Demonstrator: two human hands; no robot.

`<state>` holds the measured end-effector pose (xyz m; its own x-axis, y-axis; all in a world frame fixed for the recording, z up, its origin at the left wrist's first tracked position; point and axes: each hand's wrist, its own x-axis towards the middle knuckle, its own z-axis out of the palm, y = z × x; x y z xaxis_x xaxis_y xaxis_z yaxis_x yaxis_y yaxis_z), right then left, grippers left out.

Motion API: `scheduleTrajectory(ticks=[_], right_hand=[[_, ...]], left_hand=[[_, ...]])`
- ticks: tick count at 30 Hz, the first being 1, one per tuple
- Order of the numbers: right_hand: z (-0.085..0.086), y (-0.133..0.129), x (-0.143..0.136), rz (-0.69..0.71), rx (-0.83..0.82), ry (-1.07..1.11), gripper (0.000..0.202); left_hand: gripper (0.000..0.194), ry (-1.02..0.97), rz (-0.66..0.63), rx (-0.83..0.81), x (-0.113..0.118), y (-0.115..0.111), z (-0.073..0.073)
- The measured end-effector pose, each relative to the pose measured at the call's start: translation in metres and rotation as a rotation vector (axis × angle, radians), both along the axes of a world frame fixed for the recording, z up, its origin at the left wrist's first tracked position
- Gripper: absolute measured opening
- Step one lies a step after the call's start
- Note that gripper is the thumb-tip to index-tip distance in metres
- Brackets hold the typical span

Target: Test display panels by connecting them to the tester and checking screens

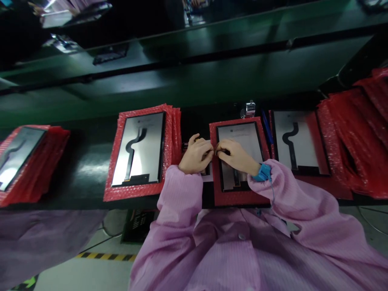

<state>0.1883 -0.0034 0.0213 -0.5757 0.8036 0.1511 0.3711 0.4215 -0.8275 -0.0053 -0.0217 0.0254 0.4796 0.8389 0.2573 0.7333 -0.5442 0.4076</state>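
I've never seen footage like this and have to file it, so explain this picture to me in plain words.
There is no machine here: a person in pink sleeves works bare-handed. The one picture comes from a camera on that person's head, looking forward and down. On the dark bench lie flat panels on red wrap: one to the left, one further left, one to the right, and the middle panel. The left hand and right hand meet at the middle panel's left edge, fingertips pinched; anything between them is too small to tell. A blue band circles the right wrist.
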Motion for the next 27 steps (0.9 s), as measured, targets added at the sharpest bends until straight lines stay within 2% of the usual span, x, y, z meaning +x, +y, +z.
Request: scheduleTrajectory(ticks=[8,20,27], right_hand=[[-0.006,0.001,-0.002,0.001,0.044,-0.003,0.009],[-0.012,0.008,0.004,0.097,0.088,-0.008,0.012],[-0.013,0.01,0.002,0.131,0.081,-0.018,0.027]], left_hand=[[0.021,-0.01,-0.001,0.006,0.001,0.001,-0.005],[0.023,0.014,-0.005,0.018,0.002,0.0,-0.006],[0.02,-0.006,-0.036,-0.038,0.003,0.003,-0.01]])
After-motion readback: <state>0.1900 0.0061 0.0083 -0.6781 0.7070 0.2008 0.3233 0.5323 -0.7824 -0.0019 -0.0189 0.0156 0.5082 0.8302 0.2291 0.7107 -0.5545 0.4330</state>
